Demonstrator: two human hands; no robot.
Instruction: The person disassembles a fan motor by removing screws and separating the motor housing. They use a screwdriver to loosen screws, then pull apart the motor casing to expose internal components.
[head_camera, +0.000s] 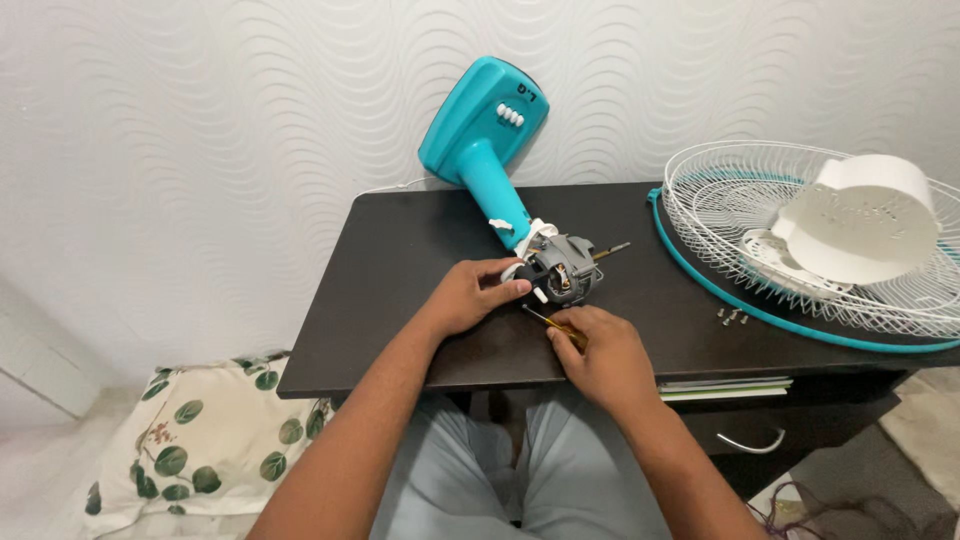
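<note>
A white wall (200, 120) embossed with wavy lines backs the whole scene. At far left, low on the floor, lies a leaf-print cushion (200, 440), well clear of the dark desk (400, 290), whose left part is bare up to its front edge. The left hand (470, 295) curls around the exposed fan motor (562, 272) near the desk's middle, fingers pressed to its casing; the motor joins a teal fan stand (480, 130) that leans back against the wall. Just beside it, the right hand (600, 350) pinches a yellow-handled screwdriver (552, 322) — its tip points toward the motor. Further right sit small loose screws (732, 317), then a white wire fan guard (740, 200) with a teal rim, overhanging the desk's right edge — a white motor cover (860, 225) rests in it.
</note>
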